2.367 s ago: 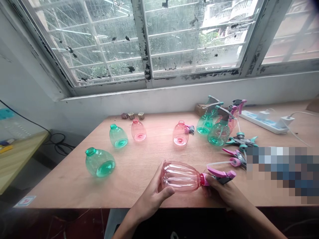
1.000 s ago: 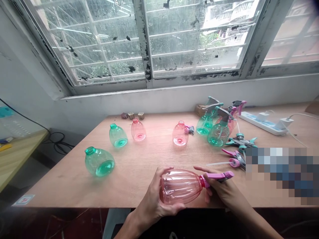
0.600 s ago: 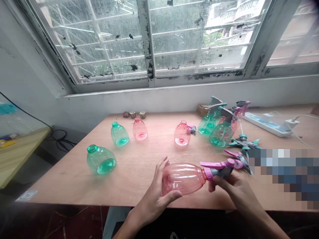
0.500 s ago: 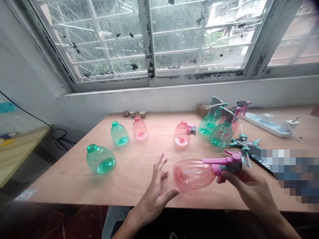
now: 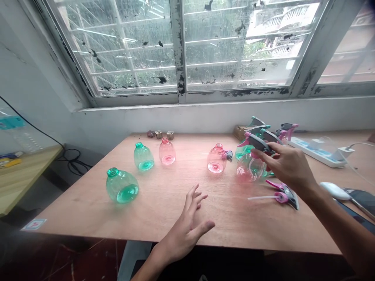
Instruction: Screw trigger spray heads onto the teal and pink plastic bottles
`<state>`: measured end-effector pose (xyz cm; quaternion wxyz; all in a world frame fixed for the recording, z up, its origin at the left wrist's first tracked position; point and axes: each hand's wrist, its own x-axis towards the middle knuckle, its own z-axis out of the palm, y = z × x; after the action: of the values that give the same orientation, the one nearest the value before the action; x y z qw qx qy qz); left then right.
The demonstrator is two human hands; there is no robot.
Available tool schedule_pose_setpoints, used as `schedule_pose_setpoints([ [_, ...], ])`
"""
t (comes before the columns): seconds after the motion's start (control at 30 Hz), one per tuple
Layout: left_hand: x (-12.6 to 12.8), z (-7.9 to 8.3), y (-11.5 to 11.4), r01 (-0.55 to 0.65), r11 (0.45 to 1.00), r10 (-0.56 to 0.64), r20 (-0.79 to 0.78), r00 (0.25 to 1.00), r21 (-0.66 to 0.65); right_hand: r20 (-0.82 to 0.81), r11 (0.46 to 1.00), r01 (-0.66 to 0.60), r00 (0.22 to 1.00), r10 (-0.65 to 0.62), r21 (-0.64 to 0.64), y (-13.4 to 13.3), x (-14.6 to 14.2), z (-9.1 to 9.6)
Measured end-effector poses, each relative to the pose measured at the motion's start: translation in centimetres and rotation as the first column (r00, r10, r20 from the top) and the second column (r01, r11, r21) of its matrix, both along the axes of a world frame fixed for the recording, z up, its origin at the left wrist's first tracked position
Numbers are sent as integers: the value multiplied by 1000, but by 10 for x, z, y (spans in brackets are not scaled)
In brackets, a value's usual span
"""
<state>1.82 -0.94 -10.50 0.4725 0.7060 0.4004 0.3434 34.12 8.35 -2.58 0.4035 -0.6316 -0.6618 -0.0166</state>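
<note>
R hand pinches head of pink bottle, just in front of headed greens; tbl contact unclear. L hand spread, nothing in it. Heads on: this 1 + bunch behind. Heads off: 2 open greens, 2 open pinks. Loose sprayer nr R hand.
</note>
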Motion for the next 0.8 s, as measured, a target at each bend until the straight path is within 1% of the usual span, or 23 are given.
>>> schedule_pose_setpoints([
  [0.13, 1, 1, -1, 6, 1000, -6, -26, 1000, 5, 145, 999, 12, 989, -5, -46, 32, -6, -3],
  [0.23, 1, 0, -1, 3, 1000, -2, -43, 999, 27, 207, 996, 60, 977, -47, -61, 51, -10, -8],
  [0.33, 0, 1, -2, 9, 999, -6, -77, 997, 37, 175, 995, 88, 981, -79, -44, 63, -12, -14],
  [0.4, -1, 2, -2, 16, 1000, -13, -108, 994, 26, 124, 996, 72, 990, -66, -43, 65, -10, -17],
  [0.47, -2, 4, -2, 31, 1000, -31, -119, 992, -4, 62, 998, 38, 997, -36, -41, 60, -7, -18],
  [0.53, -2, 5, -2, 51, 998, -54, -117, 992, -28, 5, 999, 13, 1000, -13, -29, 48, -4, -20],
  [0.6, -1, 5, -3, 51, 998, -53, -123, 991, -23, -37, 1000, 10, 999, -10, -8, 30, 1, -22],
  [0.67, 1, 3, -4, 9, 1000, -9, -133, 991, -3, -69, 1000, 20, 997, -20, 3, 7, 8, -28],
  [0.73, 5, 5, -2, -42, 999, 43, -142, 989, 5, -107, 998, 47, 993, -50, -30, -15, 18, -41],
  [0.8, 9, 12, 5, -44, 998, 50, -176, 983, 37, -128, 990, 56, 989, -73, -130, -31, 32, -62],
])
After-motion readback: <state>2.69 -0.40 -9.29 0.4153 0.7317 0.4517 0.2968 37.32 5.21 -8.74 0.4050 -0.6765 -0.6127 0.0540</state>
